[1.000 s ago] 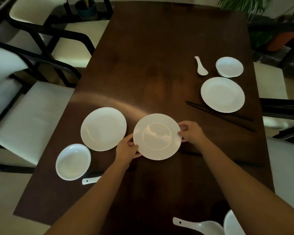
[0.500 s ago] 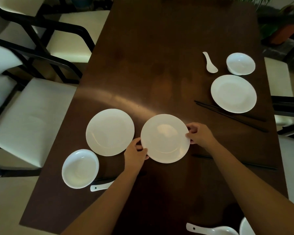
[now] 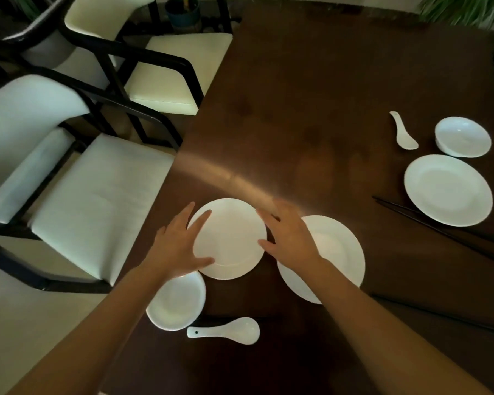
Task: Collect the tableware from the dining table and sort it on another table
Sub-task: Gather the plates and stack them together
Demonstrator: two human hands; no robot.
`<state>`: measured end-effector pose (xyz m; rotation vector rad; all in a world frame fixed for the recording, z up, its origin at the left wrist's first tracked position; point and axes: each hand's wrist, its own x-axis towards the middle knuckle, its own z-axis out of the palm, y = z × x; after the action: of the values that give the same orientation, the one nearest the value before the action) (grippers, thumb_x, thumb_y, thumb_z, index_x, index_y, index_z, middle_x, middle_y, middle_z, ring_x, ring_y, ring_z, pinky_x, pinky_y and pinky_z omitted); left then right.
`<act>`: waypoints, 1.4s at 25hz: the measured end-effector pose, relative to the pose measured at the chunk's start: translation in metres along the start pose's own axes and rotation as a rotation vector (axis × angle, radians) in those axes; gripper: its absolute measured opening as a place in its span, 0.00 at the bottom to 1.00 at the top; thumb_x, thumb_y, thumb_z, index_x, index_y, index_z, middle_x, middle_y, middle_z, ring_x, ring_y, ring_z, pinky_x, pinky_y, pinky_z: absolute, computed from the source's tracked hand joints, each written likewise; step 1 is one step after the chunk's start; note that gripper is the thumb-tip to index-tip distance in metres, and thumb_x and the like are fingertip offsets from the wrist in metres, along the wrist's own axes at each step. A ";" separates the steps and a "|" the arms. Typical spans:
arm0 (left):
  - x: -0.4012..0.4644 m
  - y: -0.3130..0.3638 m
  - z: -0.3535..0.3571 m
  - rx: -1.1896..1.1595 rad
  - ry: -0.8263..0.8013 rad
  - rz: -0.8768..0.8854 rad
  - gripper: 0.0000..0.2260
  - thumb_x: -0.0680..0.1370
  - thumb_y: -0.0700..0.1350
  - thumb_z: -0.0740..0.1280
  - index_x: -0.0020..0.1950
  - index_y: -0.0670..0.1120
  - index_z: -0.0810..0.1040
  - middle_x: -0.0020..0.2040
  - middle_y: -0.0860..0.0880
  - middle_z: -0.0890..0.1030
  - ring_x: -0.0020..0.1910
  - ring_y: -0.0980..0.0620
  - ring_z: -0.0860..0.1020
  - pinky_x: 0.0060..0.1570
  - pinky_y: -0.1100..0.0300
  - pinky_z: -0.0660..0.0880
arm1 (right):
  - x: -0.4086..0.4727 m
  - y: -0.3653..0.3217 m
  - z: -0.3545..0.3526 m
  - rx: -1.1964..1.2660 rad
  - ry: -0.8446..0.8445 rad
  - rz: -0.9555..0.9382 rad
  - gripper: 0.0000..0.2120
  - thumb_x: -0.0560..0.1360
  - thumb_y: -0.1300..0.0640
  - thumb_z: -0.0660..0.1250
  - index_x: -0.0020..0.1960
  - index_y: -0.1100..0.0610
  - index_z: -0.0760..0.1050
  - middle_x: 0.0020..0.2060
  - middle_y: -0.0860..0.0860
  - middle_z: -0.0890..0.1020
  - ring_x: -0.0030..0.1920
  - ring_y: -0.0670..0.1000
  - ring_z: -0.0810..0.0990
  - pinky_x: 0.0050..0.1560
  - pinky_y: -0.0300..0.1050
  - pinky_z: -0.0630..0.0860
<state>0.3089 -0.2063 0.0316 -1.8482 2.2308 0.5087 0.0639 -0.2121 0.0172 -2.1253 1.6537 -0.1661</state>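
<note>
Both hands [image 3: 234, 240] flanking left plate [image 3: 231, 246]

Two bare forearms enter from the bottom edge, no sleeves visible anywhere up to the frame border. Left hand [image 3: 175, 246] and right hand [image 3: 290, 238] both bare: no gloves, no rings, no watch, no wristband, no bracelet seen. Fingers look slim, fairly long; nails short, unpainted as far as the dim light lets one tell. Right hand's fingertips blurred, so detail there is unclear. Wrists narrow, forearms widen toward the cam. No marks, tattoos or plasters visible on either arm. Rest of the body (upper arms, torso, clothing) out of view, so what's worn can't be told.
</note>
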 end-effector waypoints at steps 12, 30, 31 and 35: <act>0.027 -0.015 0.032 -0.129 -0.189 0.052 0.47 0.67 0.53 0.74 0.75 0.53 0.45 0.73 0.44 0.48 0.70 0.43 0.53 0.65 0.50 0.66 | 0.025 -0.024 0.035 0.041 -0.209 0.182 0.26 0.77 0.55 0.62 0.73 0.50 0.58 0.73 0.54 0.60 0.72 0.55 0.60 0.70 0.49 0.62; 0.043 0.143 0.024 -0.233 -0.221 0.357 0.44 0.69 0.49 0.70 0.75 0.51 0.43 0.73 0.48 0.44 0.70 0.46 0.48 0.68 0.54 0.60 | -0.094 0.090 -0.033 0.218 0.028 0.502 0.26 0.74 0.62 0.64 0.70 0.53 0.65 0.71 0.55 0.65 0.70 0.55 0.63 0.69 0.48 0.62; 0.042 0.150 0.028 -0.226 -0.240 0.357 0.44 0.69 0.49 0.70 0.75 0.51 0.43 0.73 0.47 0.45 0.71 0.46 0.48 0.68 0.54 0.60 | -0.099 0.095 -0.029 0.220 0.022 0.511 0.26 0.74 0.62 0.64 0.70 0.53 0.65 0.71 0.55 0.65 0.69 0.55 0.63 0.69 0.48 0.62; 0.040 0.161 0.039 -0.198 -0.248 0.321 0.42 0.70 0.47 0.69 0.75 0.51 0.44 0.73 0.47 0.45 0.71 0.45 0.49 0.67 0.53 0.62 | -0.102 0.108 -0.020 0.176 0.012 0.492 0.25 0.74 0.61 0.63 0.71 0.54 0.64 0.70 0.56 0.65 0.68 0.56 0.65 0.68 0.48 0.63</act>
<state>0.1412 -0.2021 0.0027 -1.4121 2.3797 0.9880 -0.0676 -0.1410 0.0084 -1.5397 2.0290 -0.1631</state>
